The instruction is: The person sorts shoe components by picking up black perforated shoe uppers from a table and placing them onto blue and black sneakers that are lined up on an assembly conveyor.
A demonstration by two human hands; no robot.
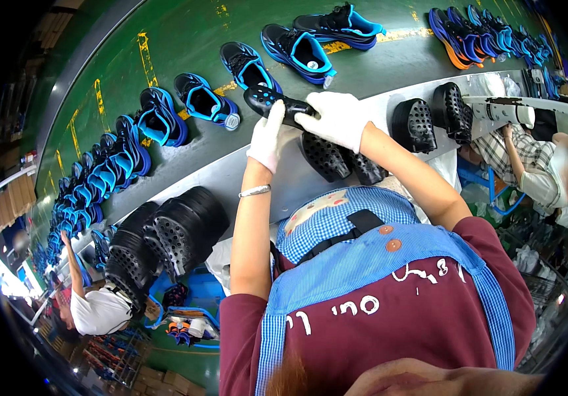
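Observation:
In white gloves, my left hand [269, 137] and my right hand [338, 119] hold one black perforated shoe tree [257, 99] between them, above the near edge of the line. Blue shows through the holes at its toe end. The left fingers press against its middle, while the right hand wraps its other end. Just beyond it is a black shoe with a light-blue lining [248, 63]. Below my right hand lie more black shoe trees [325, 157], partly covered by my forearm.
Blue-and-black sneakers [203, 100] stand in a long row on the green conveyor [185, 39]. Stacked shoe trees [190, 228] sit on the pale ledge [244, 168] to the left, others [416, 125] to the right. One co-worker [102, 310] is at left, another [528, 158] at right.

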